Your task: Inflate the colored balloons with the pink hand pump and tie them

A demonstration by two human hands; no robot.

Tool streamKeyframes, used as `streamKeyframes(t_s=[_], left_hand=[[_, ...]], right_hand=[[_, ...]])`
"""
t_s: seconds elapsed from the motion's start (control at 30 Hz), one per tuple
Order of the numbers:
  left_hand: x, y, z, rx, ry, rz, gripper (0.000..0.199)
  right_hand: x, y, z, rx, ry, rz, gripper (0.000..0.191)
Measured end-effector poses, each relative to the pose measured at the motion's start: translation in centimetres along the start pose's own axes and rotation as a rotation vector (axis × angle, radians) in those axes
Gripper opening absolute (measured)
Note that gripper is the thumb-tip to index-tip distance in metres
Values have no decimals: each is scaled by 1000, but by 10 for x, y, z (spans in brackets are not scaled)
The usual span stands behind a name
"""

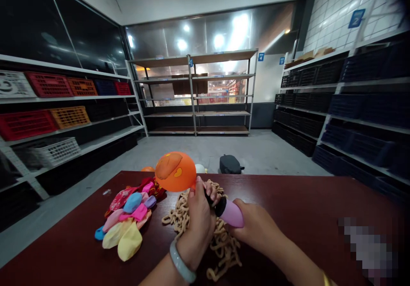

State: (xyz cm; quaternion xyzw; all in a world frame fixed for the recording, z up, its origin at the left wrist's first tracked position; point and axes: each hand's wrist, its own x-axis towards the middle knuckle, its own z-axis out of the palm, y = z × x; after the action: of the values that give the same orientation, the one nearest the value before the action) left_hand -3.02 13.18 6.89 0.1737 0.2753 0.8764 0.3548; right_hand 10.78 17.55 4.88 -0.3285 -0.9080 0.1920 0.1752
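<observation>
An orange balloon (184, 173) with a printed pattern, partly inflated, sits in front of me above the table. My left hand (202, 211) is closed around its neck and the black front end of a pink-and-black hand balloon pump (233, 213). My right hand (253, 222) grips the pump's pink rear part. The nozzle inside the balloon's neck is hidden by my left fingers. Under my hands lies a heap of tan rope-like loops (224, 245). To the left is a pile of flat balloons (133, 202) in yellow, pink, blue, purple and red.
The dark red table (288, 200) spans the foreground. Beyond its far edge, a dark grey bag-like object (229, 164) stands on the floor. Shelves with coloured crates (48, 84) line the left wall; dark crates (304, 121) fill the right. A metal rack (194, 89) stands behind.
</observation>
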Motion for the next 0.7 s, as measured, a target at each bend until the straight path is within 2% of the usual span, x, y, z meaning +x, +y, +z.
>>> streamKeyframes(t_s=[0.13,0.27,0.37,0.57,0.7], left_hand=[[1,5,1,2,0,-49,42],[8,17,3,4,-24,26,37],[24,37,-3,-25,-26,86,34],[57,88,-27,-86,11,155,26],[63,100,-33,-87,12,174,25]], right_hand=[[0,-1,3,-7,12,-4,26],[0,-4,4,-1,52,-25,28],[1,-2,3,-27,64,-41,28],[4,10,2,-61,39,-67,28],[5,17,5,-57,46,-82,29]])
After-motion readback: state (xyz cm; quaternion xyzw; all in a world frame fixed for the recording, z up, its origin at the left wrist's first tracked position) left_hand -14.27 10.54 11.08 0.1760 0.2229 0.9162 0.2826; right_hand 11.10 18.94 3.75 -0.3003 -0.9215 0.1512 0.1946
